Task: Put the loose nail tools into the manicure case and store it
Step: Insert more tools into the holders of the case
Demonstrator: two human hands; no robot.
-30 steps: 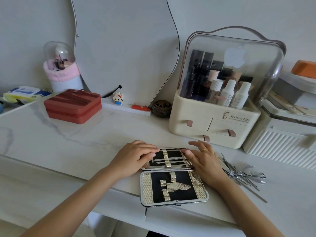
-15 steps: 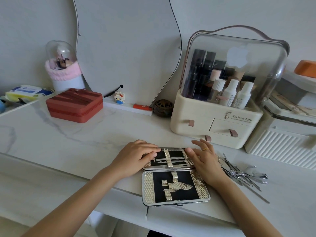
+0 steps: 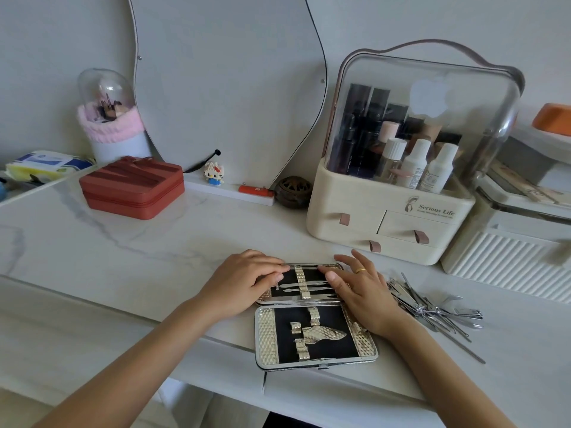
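A manicure case [image 3: 315, 335] lies open flat at the front edge of the marble tabletop, silver-textured with a black lining and elastic loops. Its far half holds a few thin metal tools under a strap. My left hand [image 3: 241, 284] rests on the far half's left side, fingers curled on the rim. On that half's right side lies my right hand [image 3: 360, 291], fingers spread, a ring on one finger. A pile of loose metal nail tools [image 3: 432, 307] lies on the tabletop just right of my right hand.
A cream cosmetics organiser [image 3: 392, 223] with drawers and a clear lid stands behind the case. A white ribbed box [image 3: 506, 257] is at the right. A red zipped case [image 3: 133, 186], a brush holder [image 3: 111, 131] and a mirror [image 3: 228, 88] stand at the back left.
Both hands stay on the far half of the case, their fingers shifting slightly inward along its rim. The case and the loose tools have not moved.
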